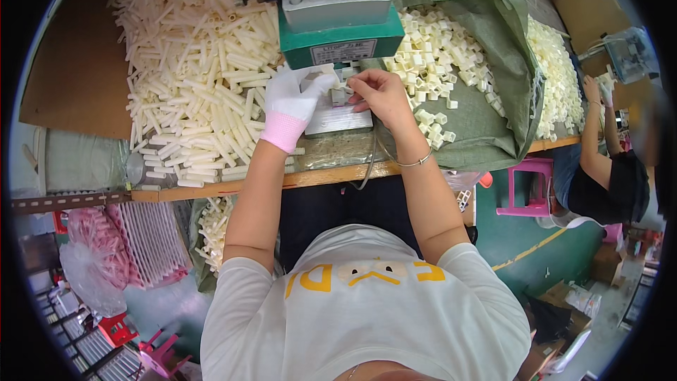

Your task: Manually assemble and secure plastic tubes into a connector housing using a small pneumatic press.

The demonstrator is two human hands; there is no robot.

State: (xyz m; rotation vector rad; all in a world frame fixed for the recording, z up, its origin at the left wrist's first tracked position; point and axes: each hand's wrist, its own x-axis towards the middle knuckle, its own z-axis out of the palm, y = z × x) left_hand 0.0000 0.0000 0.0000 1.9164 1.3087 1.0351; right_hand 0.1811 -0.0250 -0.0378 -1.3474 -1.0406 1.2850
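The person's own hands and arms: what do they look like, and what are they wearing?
The left hand wears a white glove with a pink cuff. The right hand is ungloved, with a thin metal bangle at the wrist. Both upper arms enter short white sleeves.

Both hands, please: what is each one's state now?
Left hand: gloved, curled; whether it holds anything cannot be told.
Right hand: bare, curled; its hold cannot be told either.

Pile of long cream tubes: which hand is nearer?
Left: the gloved left hand is at the right edge of the tube pile; the bare right hand is farther right.
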